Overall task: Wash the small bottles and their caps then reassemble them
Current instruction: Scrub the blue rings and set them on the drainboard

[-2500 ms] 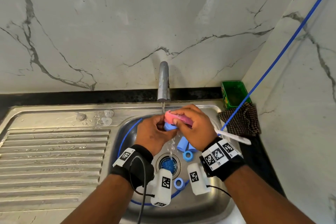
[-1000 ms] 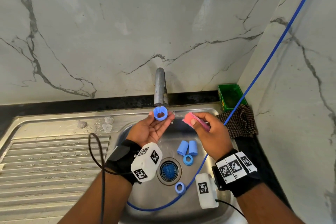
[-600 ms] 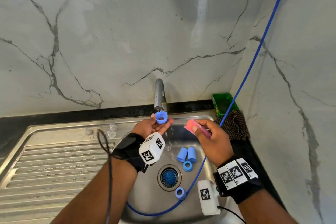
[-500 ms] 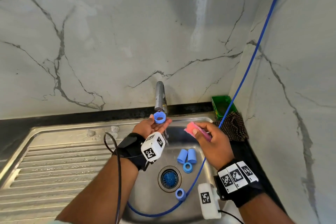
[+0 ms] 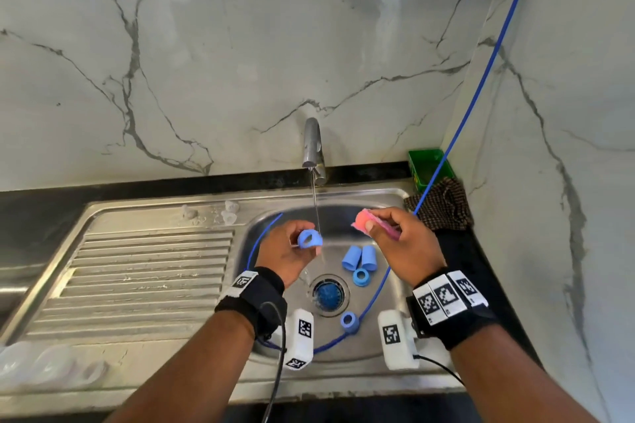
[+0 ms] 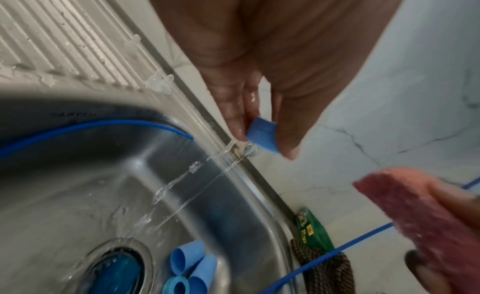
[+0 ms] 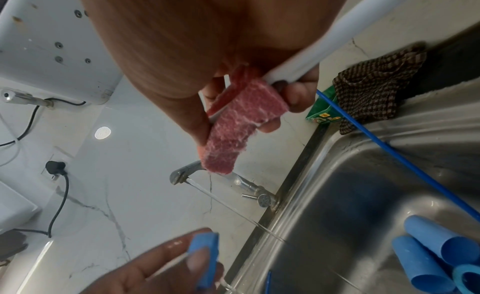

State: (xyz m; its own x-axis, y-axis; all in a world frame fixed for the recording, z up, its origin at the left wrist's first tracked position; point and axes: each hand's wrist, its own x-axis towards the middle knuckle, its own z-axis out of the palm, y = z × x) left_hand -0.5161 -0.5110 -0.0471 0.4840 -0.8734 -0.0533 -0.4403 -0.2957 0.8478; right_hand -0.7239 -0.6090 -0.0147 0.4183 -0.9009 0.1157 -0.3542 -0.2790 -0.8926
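While the left hand [image 5: 287, 252] pinches a wet, light, stiff blue cap [image 5: 309, 239] by its rim beside the tap stream, the right hand [image 5: 398, 244] grips a soft pink sponge [image 5: 360, 220].

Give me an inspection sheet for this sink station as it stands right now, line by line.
Surface: steel sink with ribbed drainboard; tap running a thin stream.
Job's things: blue cap held beside the stream; two blue bottles lying side by side in the basin, two more blue caps near the drain.
Clutter: small clear pieces on the drainboard; green box, checked cloth.
Grippers: left hand pinches the cap; right hand holds a pink sponge.
Cables: blue cable runs down into the basin.
Surroundings: marble wall.
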